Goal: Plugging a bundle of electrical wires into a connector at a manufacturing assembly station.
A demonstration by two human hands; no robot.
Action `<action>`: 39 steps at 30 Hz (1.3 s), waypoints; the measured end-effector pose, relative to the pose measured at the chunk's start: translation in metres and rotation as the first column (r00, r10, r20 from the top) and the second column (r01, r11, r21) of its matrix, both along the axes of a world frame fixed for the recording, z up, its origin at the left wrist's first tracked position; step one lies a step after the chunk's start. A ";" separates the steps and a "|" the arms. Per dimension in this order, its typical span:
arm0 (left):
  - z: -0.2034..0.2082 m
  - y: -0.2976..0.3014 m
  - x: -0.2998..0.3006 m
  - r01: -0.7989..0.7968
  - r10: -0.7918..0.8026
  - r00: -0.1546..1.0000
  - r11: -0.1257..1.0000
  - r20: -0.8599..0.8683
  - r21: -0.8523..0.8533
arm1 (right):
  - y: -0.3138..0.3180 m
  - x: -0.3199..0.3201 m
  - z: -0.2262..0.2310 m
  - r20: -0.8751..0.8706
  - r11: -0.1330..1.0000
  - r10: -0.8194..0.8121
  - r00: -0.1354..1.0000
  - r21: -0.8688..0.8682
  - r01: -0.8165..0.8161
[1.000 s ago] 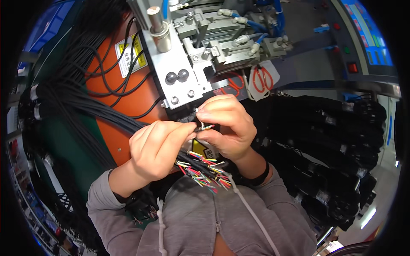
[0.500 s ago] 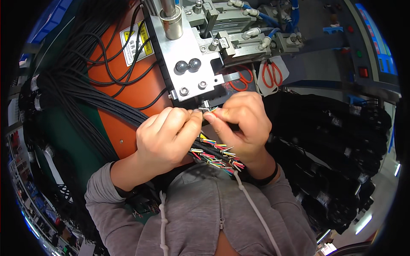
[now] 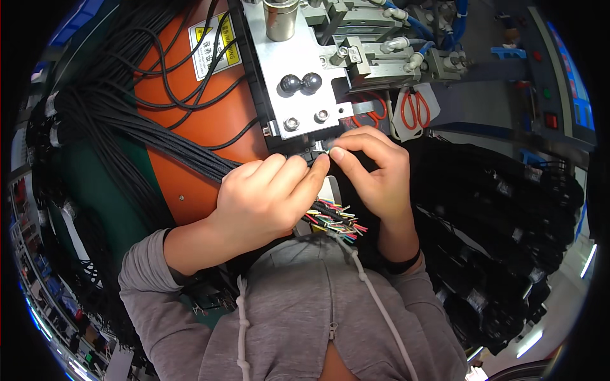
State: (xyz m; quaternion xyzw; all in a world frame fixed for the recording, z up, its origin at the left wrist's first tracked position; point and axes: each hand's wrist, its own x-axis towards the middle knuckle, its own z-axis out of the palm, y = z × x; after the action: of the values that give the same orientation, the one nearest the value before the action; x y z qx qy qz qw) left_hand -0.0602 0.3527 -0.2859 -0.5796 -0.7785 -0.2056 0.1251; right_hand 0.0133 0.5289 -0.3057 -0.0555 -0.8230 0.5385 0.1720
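Fingers of the left hand [image 3: 264, 193] and the right hand [image 3: 381, 171] are found almost meeting, tip to tip. By the right thumb and forefinger, a few thin wire ends [image 3: 328, 151] appear to be pinched. On the left, the forefinger is laid forward and the others are curled; its hold cannot be told, as the thumb is hidden. The wire ends are placed between the two sets of fingertips, just below the machine [image 3: 295, 105], and are largely covered.

The wire ends are judged very light, soft and springy, easily bent or splayed, and liable to slip on smooth coating. Hold is best taken close behind the tips, with light pressure; damage could be caused by hard pulling.

Below the fingertips, a tuft of coloured wires [image 3: 335, 221] is seen, its slim strands fanned out in red, yellow, green and white. To the left of the fingers, black cables [image 3: 178, 149] are gathered: round, matt and pliable, laid over a smooth orange panel [image 3: 184, 181]. Above the fingers, bright flat metal is noted on the machine, fitted with round screws and two glossy black knobs [image 3: 310, 82]. Beyond the right fingers, red looped handles [image 3: 415, 109] are observed.
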 end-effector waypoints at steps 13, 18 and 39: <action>0.006 0.004 0.006 -0.118 0.115 0.993 0.987 -0.033 -0.109 | -0.010 -0.006 -0.017 -0.125 0.972 -0.061 0.990 0.217 0.088; 0.006 0.004 0.000 -0.079 0.082 0.995 0.995 0.048 -0.064 | -0.009 -0.003 -0.029 0.206 0.916 -0.068 0.976 -0.375 0.142; 0.013 -0.010 0.003 -0.141 0.157 0.978 0.983 0.138 -0.116 | 0.005 -0.011 -0.001 -0.332 0.933 0.359 0.872 0.152 -0.327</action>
State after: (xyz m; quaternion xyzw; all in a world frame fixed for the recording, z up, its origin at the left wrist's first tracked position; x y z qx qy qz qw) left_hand -0.0577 0.3426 -0.2729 -0.5086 -0.8367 -0.1963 0.0521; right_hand 0.0024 0.5341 -0.3068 0.1972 -0.7988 0.5235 0.2214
